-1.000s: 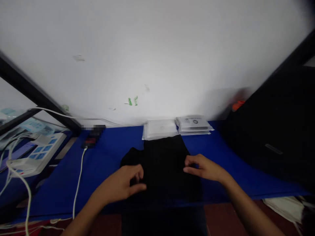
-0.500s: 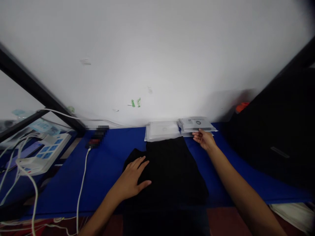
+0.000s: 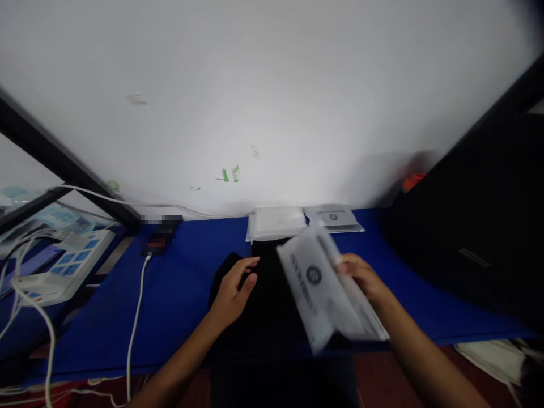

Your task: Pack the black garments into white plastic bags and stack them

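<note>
My right hand (image 3: 361,276) grips a frosted plastic bag (image 3: 306,289) by its right side. The bag has dark lettering and a round dark logo, and it hangs tilted over the black cloth, blurred by motion. Whether it is one bag or a few together I cannot tell. My left hand (image 3: 235,288) holds nothing; its fingers are apart, above the left part of the folded black cloth (image 3: 272,306). Against the wall lie another printed frosted bag (image 3: 334,219) and, left of it, a small pile of whitish plastic bags (image 3: 278,221).
The blue-covered table (image 3: 178,317) runs along a white wall. At left are a white power strip (image 3: 79,266) with tangled cables and a dark device (image 3: 164,235) on a white cord. A large black object (image 3: 476,226) fills the right side.
My right hand has taken a printed bag from the right-hand pile and brought it nearer, over the black cloth. My left hand has lifted slightly, its fingers curling more.
</note>
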A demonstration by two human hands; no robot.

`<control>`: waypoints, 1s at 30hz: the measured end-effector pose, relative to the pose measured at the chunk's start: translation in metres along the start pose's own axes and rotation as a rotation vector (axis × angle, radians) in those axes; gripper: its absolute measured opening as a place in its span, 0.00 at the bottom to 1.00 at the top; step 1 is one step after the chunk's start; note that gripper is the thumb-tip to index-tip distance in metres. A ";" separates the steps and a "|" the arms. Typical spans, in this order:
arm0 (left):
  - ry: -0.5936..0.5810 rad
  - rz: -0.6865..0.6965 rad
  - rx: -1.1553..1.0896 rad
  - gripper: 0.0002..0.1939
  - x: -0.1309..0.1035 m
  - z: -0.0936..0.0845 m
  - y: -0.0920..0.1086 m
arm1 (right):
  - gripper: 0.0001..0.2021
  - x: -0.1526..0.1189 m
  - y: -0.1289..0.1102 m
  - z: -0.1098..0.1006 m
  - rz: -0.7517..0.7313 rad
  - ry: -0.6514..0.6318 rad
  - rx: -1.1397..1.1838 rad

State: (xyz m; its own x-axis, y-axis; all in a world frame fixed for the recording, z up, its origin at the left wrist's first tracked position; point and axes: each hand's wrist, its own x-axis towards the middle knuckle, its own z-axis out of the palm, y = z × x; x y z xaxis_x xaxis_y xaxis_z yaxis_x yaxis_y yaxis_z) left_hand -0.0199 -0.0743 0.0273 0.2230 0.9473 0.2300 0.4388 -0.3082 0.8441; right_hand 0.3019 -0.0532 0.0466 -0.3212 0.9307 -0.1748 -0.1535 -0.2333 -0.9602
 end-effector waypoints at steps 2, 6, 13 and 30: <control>-0.026 -0.030 -0.161 0.21 0.010 0.007 0.015 | 0.16 -0.004 0.009 0.021 0.078 -0.271 -0.002; -0.085 -0.141 -0.250 0.15 0.018 0.016 0.036 | 0.20 0.002 0.020 0.038 0.028 -0.626 -0.057; -0.147 -0.188 -0.329 0.18 0.014 0.028 0.041 | 0.23 0.012 0.005 0.046 -0.103 -0.577 -0.318; 0.340 -0.122 0.005 0.17 0.025 -0.029 0.009 | 0.15 -0.022 0.001 0.044 -0.288 -0.389 -0.667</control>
State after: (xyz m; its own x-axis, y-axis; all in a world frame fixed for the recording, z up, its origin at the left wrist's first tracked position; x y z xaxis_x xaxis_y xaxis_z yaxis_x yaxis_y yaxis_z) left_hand -0.0352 -0.0510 0.0549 -0.1329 0.9517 0.2767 0.4491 -0.1911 0.8728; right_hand 0.2681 -0.0861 0.0591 -0.6738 0.7358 0.0679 0.2688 0.3296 -0.9051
